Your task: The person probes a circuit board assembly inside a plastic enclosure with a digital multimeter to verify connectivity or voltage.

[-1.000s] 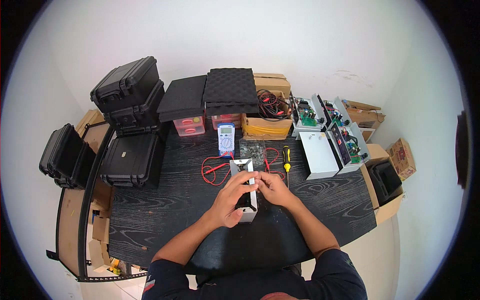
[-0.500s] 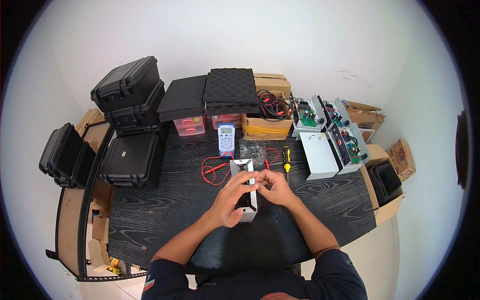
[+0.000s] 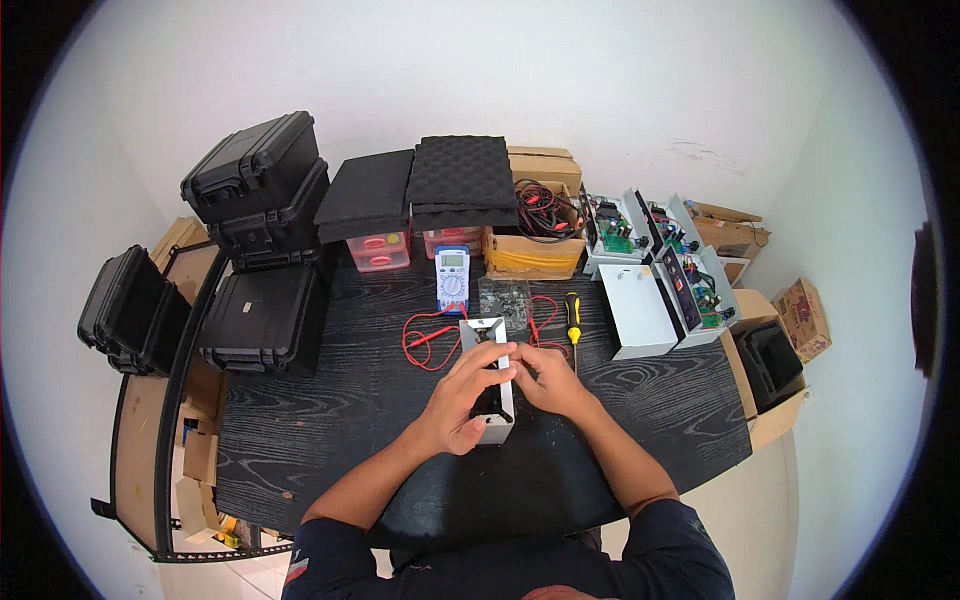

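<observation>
An open, narrow light-grey metal case stands on the dark table in front of me, with dark parts inside it. My left hand reaches across the case from the left, fingers bent over its opening to the right wall and thumb apart by the near end. At that right wall, my right hand has thumb and fingers pinched together, close to the left fingertips. Whatever the pinch holds is too small or hidden to make out. Past the case lies a blue-and-white multimeter with red test leads.
A yellow-and-black screwdriver lies right of a clear tray of small parts. Grey housings with green circuit boards stand at the right, near a grey cover. Black hard cases are stacked left; a cable box stands behind.
My right hand has shifted very slightly at the right wall of the case, its fingers still pinched. The left hand and the case stay in place.
</observation>
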### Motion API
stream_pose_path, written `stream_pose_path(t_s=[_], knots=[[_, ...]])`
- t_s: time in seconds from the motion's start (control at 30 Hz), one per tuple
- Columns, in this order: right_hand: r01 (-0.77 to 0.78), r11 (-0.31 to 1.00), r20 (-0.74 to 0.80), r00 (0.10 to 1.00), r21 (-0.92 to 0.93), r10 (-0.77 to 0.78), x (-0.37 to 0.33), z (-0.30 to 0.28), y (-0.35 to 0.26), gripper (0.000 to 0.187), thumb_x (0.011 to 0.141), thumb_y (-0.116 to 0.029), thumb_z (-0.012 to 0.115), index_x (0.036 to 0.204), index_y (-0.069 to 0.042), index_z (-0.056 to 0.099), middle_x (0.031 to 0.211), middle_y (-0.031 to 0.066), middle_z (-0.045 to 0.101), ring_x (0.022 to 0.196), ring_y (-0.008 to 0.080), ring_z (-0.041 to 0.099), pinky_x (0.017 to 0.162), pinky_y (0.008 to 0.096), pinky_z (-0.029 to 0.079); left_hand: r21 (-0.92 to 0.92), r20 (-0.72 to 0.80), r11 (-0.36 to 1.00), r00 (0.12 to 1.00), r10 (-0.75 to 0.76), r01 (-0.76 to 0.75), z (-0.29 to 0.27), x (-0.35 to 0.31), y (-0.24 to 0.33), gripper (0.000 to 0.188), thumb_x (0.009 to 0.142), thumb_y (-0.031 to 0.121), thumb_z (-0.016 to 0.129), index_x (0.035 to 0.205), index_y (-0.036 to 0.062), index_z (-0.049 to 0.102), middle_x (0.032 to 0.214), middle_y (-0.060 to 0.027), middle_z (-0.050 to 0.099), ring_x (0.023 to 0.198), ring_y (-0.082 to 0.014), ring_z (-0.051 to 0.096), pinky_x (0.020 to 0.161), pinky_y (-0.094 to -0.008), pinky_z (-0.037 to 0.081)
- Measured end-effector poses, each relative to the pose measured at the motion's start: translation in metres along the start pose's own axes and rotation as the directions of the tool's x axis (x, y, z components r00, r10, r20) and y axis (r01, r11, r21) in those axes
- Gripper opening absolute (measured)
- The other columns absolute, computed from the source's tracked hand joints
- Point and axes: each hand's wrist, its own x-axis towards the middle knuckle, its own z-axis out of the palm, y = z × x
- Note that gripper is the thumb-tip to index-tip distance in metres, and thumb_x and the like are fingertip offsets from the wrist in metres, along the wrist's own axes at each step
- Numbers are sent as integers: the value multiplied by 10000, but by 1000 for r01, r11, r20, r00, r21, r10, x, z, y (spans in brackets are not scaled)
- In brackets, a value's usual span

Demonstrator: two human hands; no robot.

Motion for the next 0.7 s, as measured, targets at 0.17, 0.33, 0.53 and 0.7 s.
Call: stream_pose_path(t_s=[0.17, 0.33, 0.53, 0.7], knots=[[10, 1000, 60, 998, -17, -9, 2, -6, -6, 78, 961, -48, 659, 1022, -3, 637, 816, 127, 671, 722, 199, 686, 688, 336, 533, -4, 0, 1000, 1000, 2, -2, 0, 0, 0, 685, 1054, 572, 381, 1402, 12, 565, 1535, -274, 491, 1387, -491, 499, 1169, -586, 367], [-25, 998, 105, 994, -60, 32, 1, -6, -14, 120, 889, -53, 693, 976, -20, 616, 727, 99, 651, 650, 210, 680, 627, 347, 526, -2, -1, 1000, 1000, 9, -9, 0, 0, 0, 683, 1055, 571, 376, 1416, 19, 555, 1534, -277, 491, 1384, -492, 500, 1166, -588, 370], [-111, 993, -5, 994, -38, 111, 2, -4, -19, 157, 862, -47, 714, 980, -32, 611, 692, 80, 642, 618, 211, 679, 603, 338, 521, -2, 9, 1000, 1000, 6, -6, -1, 1, 0, 679, 1056, 575, 376, 1401, 19, 559, 1537, -280, 488, 1388, -492, 497, 1165, -582, 372], [-70, 994, 84, 993, -88, 77, 1, -8, -17, 171, 867, -47, 714, 1002, -42, 608, 683, 67, 641, 610, 187, 676, 601, 326, 520, -2, 8, 1000, 1000, 4, -4, -1, 0, 0, 677, 1056, 576, 375, 1393, 19, 562, 1541, -278, 484, 1394, -492, 492, 1168, -575, 372]])
